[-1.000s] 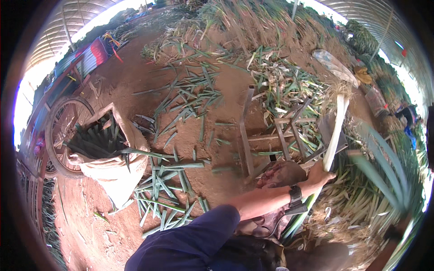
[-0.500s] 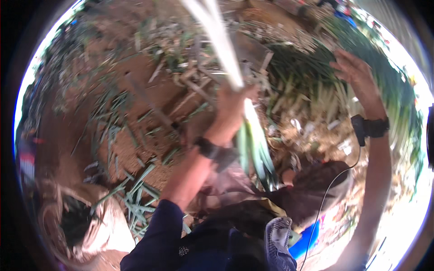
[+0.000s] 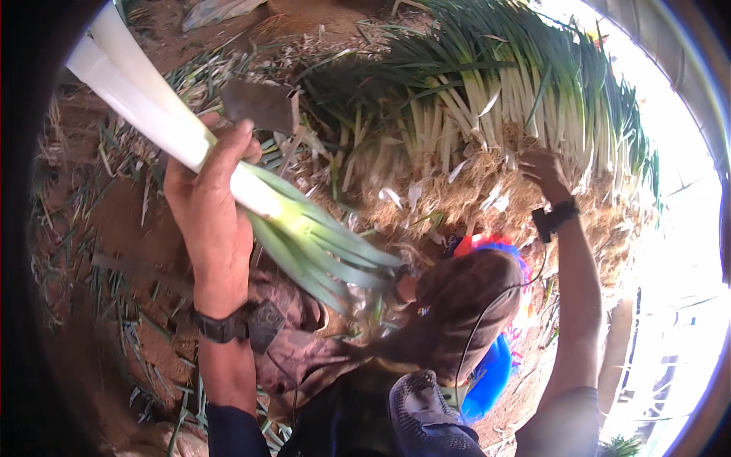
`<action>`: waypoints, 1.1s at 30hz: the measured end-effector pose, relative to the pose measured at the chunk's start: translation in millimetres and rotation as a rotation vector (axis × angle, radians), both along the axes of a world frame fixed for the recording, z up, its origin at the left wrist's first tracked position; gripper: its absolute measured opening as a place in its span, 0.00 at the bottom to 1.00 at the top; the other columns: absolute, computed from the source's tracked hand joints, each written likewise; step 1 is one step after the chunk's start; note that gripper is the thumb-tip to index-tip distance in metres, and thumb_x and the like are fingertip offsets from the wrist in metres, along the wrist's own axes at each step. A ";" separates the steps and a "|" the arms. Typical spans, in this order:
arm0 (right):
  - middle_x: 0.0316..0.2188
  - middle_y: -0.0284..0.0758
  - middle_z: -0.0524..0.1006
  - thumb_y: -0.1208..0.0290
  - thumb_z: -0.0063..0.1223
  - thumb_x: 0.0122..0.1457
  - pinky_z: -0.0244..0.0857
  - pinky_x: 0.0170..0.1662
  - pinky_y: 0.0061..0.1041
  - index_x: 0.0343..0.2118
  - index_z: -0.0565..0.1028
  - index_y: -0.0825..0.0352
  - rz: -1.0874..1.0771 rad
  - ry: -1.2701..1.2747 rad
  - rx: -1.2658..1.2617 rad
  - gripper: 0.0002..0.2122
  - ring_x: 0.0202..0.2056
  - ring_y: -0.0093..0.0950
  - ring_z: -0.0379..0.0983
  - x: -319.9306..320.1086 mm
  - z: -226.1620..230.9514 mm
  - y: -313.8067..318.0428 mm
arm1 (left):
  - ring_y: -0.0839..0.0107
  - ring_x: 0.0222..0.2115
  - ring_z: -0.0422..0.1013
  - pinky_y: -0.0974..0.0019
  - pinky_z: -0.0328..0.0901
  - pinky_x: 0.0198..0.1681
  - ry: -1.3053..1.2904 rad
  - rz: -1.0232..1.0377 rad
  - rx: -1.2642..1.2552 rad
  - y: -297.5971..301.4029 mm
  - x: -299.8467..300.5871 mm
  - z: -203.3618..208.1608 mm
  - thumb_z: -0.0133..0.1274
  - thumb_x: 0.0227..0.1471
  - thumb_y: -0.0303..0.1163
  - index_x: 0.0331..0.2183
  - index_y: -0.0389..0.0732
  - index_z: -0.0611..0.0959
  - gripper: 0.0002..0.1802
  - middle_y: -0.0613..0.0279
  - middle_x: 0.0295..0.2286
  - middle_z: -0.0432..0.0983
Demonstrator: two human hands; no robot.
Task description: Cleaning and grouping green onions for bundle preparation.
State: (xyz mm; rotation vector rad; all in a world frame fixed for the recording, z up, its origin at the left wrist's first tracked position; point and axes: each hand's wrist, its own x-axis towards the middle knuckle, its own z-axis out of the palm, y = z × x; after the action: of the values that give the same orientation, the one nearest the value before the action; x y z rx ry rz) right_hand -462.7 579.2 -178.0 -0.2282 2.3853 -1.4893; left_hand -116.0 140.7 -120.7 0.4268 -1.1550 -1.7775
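Note:
Thick green onions (image 3: 171, 122) lie across my left hand (image 3: 217, 190), whose fingers and thumb are closed around their white shanks. Their bare white ends point to the upper left, and the cut-looking green leaves hang down over my knees toward the right. At the root side of a long heap of green onions (image 3: 487, 91), my right hand (image 3: 545, 174) reaches in with fingers apart. I see nothing held in it; its fingertips are near the brown roots (image 3: 487, 179), and whether they touch is unclear.
A dark metal plate-like piece (image 3: 260, 107) on a frame stands beyond my left hand. Leaf scraps (image 3: 145, 320) litter the brown soil at left. A blue object (image 3: 489, 377) sits by my right leg. A cable (image 3: 476, 327) runs from my right wrist strap across my leg.
The view has turned toward the heap. My left hand, still holding the onions, appears farther left, their white ends tilted more leftward. My right hand now reaches to the heap's roots.

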 end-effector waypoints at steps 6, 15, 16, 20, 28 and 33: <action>0.29 0.44 0.80 0.61 0.51 0.55 0.69 0.36 0.36 0.36 0.79 0.65 -0.012 0.627 0.716 0.13 0.34 0.41 0.78 -85.0 -79.1 -38.6 | 0.70 0.30 0.72 0.64 0.68 0.38 -0.239 -0.087 -0.015 14.5 -49.3 -38.4 0.63 0.45 0.23 0.45 0.32 0.74 0.23 0.61 0.30 0.74; 0.33 0.45 0.79 0.61 0.53 0.48 0.68 0.37 0.44 0.35 0.78 0.65 -0.076 0.726 1.111 0.14 0.39 0.46 0.76 -138.8 -117.1 -96.0 | 0.74 0.31 0.70 0.70 0.66 0.38 -0.517 -0.203 0.123 6.7 -97.4 -55.9 0.61 0.43 0.19 0.45 0.33 0.73 0.24 0.63 0.31 0.72; 0.32 0.46 0.79 0.61 0.55 0.46 0.68 0.36 0.43 0.35 0.78 0.66 -0.023 0.597 1.152 0.15 0.38 0.45 0.77 -139.0 -107.0 -98.3 | 0.74 0.31 0.70 0.70 0.66 0.38 -0.514 -0.212 0.134 7.1 -104.8 -60.0 0.61 0.43 0.19 0.45 0.33 0.73 0.24 0.63 0.31 0.72; 0.30 0.47 0.78 0.55 0.62 0.42 0.67 0.35 0.40 0.30 0.76 0.71 0.079 0.457 0.934 0.21 0.33 0.45 0.75 -127.3 -50.9 -108.3 | 0.77 0.30 0.69 0.72 0.64 0.36 -0.489 -0.311 0.138 7.7 -123.5 -64.1 0.63 0.42 0.20 0.43 0.33 0.75 0.24 0.65 0.29 0.72; 0.32 0.40 0.77 0.68 0.60 0.51 0.70 0.26 0.30 0.55 0.64 0.66 0.250 0.138 0.676 0.28 0.25 0.29 0.75 -10.6 -25.0 -112.2 | 0.73 0.30 0.71 0.67 0.67 0.39 -0.470 -0.356 0.043 2.8 -144.1 -80.9 0.63 0.42 0.21 0.43 0.32 0.74 0.24 0.63 0.28 0.73; 0.36 0.44 0.76 0.74 0.56 0.47 0.68 0.38 0.39 0.56 0.66 0.65 0.384 0.683 0.755 0.29 0.35 0.43 0.74 36.7 -22.9 -123.8 | 0.72 0.31 0.72 0.66 0.68 0.38 -0.514 -0.384 0.026 7.1 -158.7 -90.3 0.61 0.42 0.20 0.43 0.30 0.73 0.24 0.61 0.29 0.74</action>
State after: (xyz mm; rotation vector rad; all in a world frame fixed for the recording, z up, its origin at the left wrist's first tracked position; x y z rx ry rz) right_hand -426.0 455.4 -201.0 -1.0522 2.9690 -0.2877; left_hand -274.7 147.9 -211.0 0.7480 -1.6592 -2.0793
